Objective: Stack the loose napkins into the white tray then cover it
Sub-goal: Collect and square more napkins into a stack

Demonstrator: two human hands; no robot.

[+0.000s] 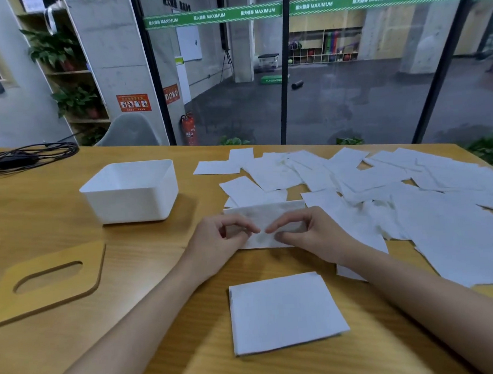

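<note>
The white tray point(130, 193) stands with nothing visible inside, at the middle left of the wooden table point(35, 221). Its wooden lid point(78, 276), with an oval slot, lies flat in front of it at the left. Many loose white napkins point(417, 203) are spread over the right half of the table. A neat pile of napkins point(284, 310) sits close to me at the centre. Just beyond it, my left hand point(217, 242) and my right hand point(310, 229) both pinch one folded napkin point(265, 215), fingertips nearly meeting at its middle.
A coiled black cable with a power adapter point(22, 158) lies at the table's far left corner. A grey chair point(130, 131) stands behind the table. A glass wall with dark frames runs along the far side, with plants at its foot.
</note>
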